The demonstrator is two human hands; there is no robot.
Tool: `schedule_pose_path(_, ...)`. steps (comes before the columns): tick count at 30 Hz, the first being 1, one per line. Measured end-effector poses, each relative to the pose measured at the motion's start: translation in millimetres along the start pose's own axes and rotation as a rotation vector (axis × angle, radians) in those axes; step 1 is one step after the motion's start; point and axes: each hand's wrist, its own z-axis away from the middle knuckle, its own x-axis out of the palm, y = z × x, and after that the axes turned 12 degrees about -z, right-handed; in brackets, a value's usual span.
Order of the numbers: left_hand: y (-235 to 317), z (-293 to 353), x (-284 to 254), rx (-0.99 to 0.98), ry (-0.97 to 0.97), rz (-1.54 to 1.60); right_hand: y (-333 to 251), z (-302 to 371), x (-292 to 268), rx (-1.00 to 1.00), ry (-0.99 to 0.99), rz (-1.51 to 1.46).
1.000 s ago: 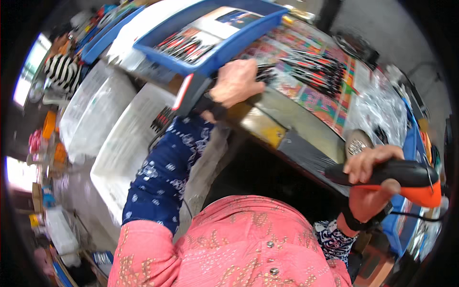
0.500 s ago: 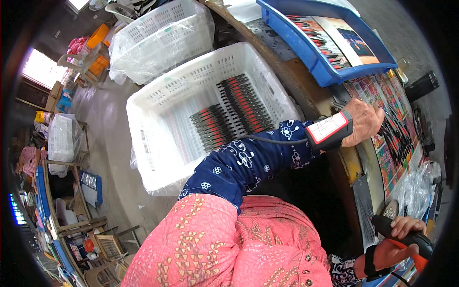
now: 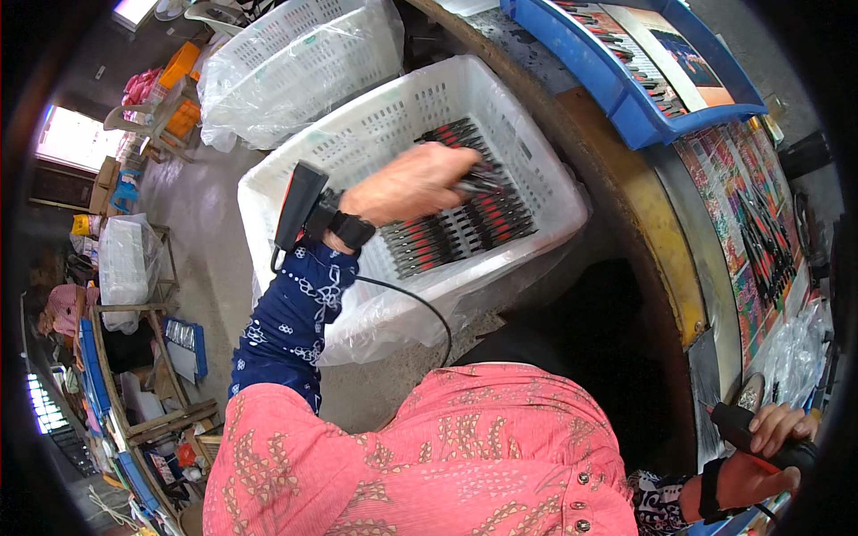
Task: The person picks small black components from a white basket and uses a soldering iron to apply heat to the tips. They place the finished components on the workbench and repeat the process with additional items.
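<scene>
My left hand (image 3: 420, 183) is stretched over the white perforated crate (image 3: 313, 317), smeared by motion. Its fingers are closed on some slim black pieces (image 3: 483, 181), blurred too, whose number I cannot tell. Below it in the crate lie close rows of slim black-and-red pieces (image 3: 420, 246), side by side. At the lower right my right hand (image 3: 760, 456) is wrapped round a black power screwdriver (image 3: 735, 427), its thin tip pointing left. Loose black-and-red pieces (image 3: 767, 246) lie heaped on the bench at the right.
A blue tray (image 3: 639, 125) with more such pieces and a card stands on the bench. Clear plastic bags (image 3: 791, 353) lie near the screwdriver. Another plastic-lined crate (image 3: 304, 80) stands behind. A wooden rack (image 3: 170, 420) is at the left. A cable hangs from my left wrist.
My left hand has swung from the loose heap on the bench leftward to above the crate. My right hand still grips the screwdriver in about the same place. The view has shifted slightly.
</scene>
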Motion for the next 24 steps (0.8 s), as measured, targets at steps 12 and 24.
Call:
schedule_pose_path(12,-183.8,58.7,146.4,-0.558,0.069,-0.503,14.6,-18.1,23.6,0.067,0.006,0.062)
schedule_pose_path(24,-171.0,54.3,151.4,-0.608,0.144,-0.539,23.6,-22.2,-0.8,0.163,-0.065,0.082)
